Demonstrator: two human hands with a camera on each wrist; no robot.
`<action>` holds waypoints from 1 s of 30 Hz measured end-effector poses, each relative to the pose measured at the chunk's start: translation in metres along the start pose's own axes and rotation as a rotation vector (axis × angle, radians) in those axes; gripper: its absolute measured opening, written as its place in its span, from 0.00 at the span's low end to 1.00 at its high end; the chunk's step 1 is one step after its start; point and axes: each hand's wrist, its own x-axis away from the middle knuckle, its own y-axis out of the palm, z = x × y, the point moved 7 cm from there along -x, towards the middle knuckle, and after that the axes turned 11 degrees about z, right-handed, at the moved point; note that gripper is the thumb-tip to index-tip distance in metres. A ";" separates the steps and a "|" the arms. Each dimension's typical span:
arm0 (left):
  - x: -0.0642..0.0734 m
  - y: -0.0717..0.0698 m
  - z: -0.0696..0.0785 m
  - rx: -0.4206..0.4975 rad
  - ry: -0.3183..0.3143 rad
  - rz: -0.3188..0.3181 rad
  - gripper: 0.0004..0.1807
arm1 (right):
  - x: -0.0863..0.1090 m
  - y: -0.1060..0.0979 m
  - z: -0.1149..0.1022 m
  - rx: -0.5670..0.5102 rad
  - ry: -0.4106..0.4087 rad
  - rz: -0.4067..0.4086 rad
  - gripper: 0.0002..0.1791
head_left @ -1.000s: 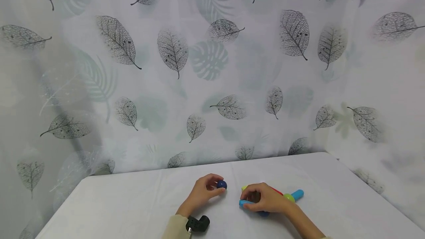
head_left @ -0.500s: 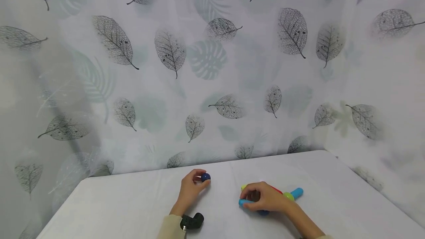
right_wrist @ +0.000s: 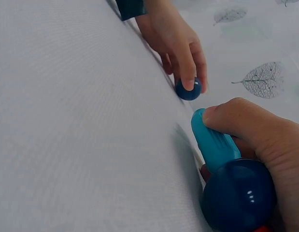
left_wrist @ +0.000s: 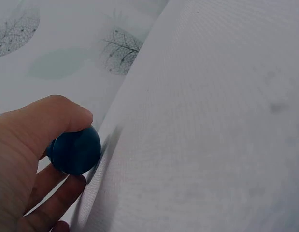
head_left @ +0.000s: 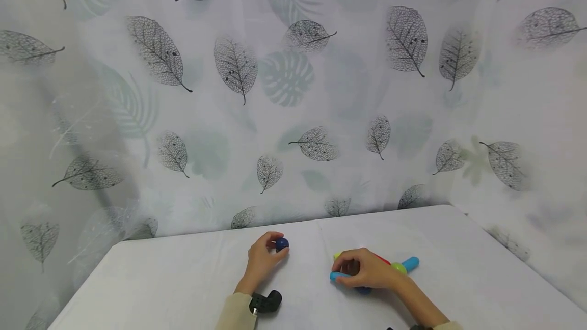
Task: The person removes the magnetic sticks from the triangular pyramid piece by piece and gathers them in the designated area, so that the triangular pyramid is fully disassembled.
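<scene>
My left hand (head_left: 261, 264) pinches a small dark blue ball (head_left: 282, 243) between thumb and fingers, close over the white table. In the left wrist view the same ball (left_wrist: 76, 151) sits under the thumb tip. To the right, my right hand (head_left: 369, 271) grips a light blue rod (head_left: 338, 276) by thumb and fingers. A larger-looking dark blue ball (right_wrist: 240, 194) is at the near end of this rod (right_wrist: 214, 142) in the right wrist view. The palm hides part of these pieces.
Beside and behind the right hand lie a yellow piece (head_left: 337, 255), a red rod (head_left: 382, 258), a lime green ball (head_left: 399, 267) and another light blue rod (head_left: 411, 263). A leaf-patterned curtain (head_left: 293, 177) hangs behind the table's far edge (head_left: 202, 234).
My left hand has carried the dark blue ball left and slightly farther back, away from the right hand, mostly in the first half second. My right hand keeps its place on the light blue rod.
</scene>
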 end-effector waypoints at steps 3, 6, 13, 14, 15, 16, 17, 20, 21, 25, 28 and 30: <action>0.000 0.001 0.000 -0.013 0.007 -0.001 0.20 | 0.001 0.000 0.000 -0.001 0.010 0.005 0.06; 0.000 0.002 0.000 -0.023 0.011 -0.004 0.21 | 0.001 0.000 0.000 -0.003 0.022 0.008 0.05; 0.000 0.003 0.000 -0.019 -0.007 -0.010 0.22 | 0.000 0.000 -0.005 -0.019 0.005 0.007 0.06; 0.000 0.003 0.000 -0.025 -0.007 -0.010 0.22 | 0.000 0.000 -0.005 -0.023 0.004 0.006 0.06; 0.001 0.003 0.000 -0.033 -0.006 -0.010 0.22 | 0.000 0.000 -0.005 -0.025 0.003 0.006 0.06; 0.001 0.004 0.000 -0.041 -0.005 -0.012 0.22 | 0.000 0.000 -0.005 -0.025 0.003 0.006 0.06; 0.001 0.004 0.000 -0.050 -0.006 -0.014 0.22 | 0.000 0.000 -0.005 -0.027 0.003 0.006 0.06; 0.001 0.005 0.001 -0.077 -0.009 -0.023 0.23 | 0.000 0.000 -0.005 -0.019 -0.002 0.003 0.06; 0.001 0.005 0.002 -0.085 -0.007 -0.027 0.23 | -0.001 0.000 -0.005 -0.019 -0.003 0.000 0.06; 0.002 0.006 0.008 -0.097 0.009 -0.043 0.23 | 0.000 0.001 -0.004 -0.020 -0.004 -0.015 0.07; 0.002 0.006 0.012 -0.110 0.030 -0.051 0.23 | 0.000 0.001 -0.004 -0.027 -0.009 -0.021 0.07; 0.002 0.007 0.015 -0.127 0.047 -0.044 0.22 | 0.000 0.001 -0.004 -0.028 -0.020 -0.020 0.07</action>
